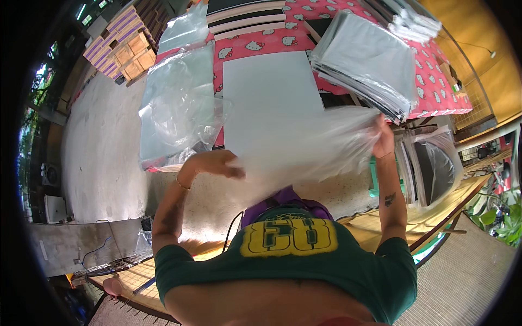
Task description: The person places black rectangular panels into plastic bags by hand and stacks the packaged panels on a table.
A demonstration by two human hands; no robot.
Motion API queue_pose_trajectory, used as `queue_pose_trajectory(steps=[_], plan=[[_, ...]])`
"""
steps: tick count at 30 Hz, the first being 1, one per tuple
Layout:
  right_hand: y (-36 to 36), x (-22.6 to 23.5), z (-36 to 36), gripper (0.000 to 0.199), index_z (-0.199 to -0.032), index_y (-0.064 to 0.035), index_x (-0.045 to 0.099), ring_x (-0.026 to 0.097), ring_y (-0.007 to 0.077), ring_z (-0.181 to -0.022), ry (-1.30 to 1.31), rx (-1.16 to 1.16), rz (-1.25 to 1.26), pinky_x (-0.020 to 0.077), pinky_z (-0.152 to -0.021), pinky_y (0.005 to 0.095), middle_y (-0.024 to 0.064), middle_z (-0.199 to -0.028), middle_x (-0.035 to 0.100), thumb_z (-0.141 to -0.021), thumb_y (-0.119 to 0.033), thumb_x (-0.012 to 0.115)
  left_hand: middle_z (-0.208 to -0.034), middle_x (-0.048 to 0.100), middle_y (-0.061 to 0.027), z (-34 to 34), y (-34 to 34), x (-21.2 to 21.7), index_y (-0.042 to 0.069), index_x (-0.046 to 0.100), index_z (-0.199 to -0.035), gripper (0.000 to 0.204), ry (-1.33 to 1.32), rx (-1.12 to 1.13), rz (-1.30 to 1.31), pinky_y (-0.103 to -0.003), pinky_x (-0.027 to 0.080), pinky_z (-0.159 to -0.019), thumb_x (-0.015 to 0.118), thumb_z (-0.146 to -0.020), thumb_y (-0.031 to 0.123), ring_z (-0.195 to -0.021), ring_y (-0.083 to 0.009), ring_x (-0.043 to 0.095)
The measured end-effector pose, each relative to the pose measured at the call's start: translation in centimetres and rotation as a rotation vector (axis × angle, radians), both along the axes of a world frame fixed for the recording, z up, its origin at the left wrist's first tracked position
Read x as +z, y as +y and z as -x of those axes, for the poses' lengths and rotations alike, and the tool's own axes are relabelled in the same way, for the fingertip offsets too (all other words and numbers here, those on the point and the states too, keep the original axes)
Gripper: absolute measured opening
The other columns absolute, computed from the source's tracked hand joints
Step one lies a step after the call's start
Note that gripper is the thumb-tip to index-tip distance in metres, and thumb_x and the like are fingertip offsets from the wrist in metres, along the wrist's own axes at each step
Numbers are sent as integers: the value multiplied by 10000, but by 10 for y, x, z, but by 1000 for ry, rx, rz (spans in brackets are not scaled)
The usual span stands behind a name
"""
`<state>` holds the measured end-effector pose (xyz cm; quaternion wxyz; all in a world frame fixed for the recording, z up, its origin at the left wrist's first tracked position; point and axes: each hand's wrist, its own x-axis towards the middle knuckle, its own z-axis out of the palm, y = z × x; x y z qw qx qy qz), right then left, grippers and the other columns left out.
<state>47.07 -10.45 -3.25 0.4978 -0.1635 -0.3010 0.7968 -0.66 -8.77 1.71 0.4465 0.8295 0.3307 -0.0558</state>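
Observation:
A large white panel [272, 81] lies on the table in front of me. Across its near part stretches a thin clear plastic bag [337, 144], partly smeared by motion. My right hand [384, 138] is closed on the bag's right side and draws it into folds. At the panel's near left corner, my left hand [220, 163] has its fingers bent together on the bag's left edge; the fingertips are blurred. How far the panel reaches inside the bag cannot be made out.
Clear plastic bags [179, 103] lie piled left of the panel. Plastic-wrapped panels [364, 60] are stacked at the right on the pink patterned table cover [255, 46]. Black-topped panels [244, 16] lie at the back. More wrapped panels [429, 163] stand below right. Cartons [130, 46] are stacked far left.

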Motion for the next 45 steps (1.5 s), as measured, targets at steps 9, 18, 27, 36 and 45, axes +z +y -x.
queue_pose_trajectory(steps=[9,18,27,36,45], plan=[[-22,-53,-4,195,-961,-11,597,602,280,-925,-265,-78,152,489,-849,396,124,-976,616,-863,-175,558,-863,657,-92,44,-4,-31,27,639,-946,263,-53,9,-164,-313,444,-836,661,-758,209,-895,-210,593],[-52,-32,27,434,-1133,19,564,595,277,-982,-1105,549,-15,467,-885,418,130,-979,638,-851,-310,580,-806,648,-116,67,-37,-23,-54,593,-1008,410,-858,874,755,-361,496,-830,640,-822,308,-883,-232,623],[-52,-84,10,514,-1233,25,470,583,166,-755,-755,334,-46,494,-705,315,121,-946,610,-765,-168,561,-649,550,-24,64,-40,-24,78,551,-902,189,-1256,1112,802,-360,495,-730,578,-715,90,-699,-145,574],[-52,-150,74,629,-1305,-81,452,565,137,-616,-1564,-691,-135,462,-559,267,154,-978,627,-701,90,423,-733,645,-166,5,-67,-173,34,372,-1326,488,-187,1127,-427,-394,478,-573,449,-849,103,-616,-328,624],[-54,-41,74,495,-1164,-33,551,566,122,-781,-1347,-558,-12,424,-663,220,87,-949,631,-690,87,472,-653,591,-102,7,-76,-84,29,529,-996,194,-346,1253,-232,-332,456,-502,562,-807,55,-491,-172,545]])
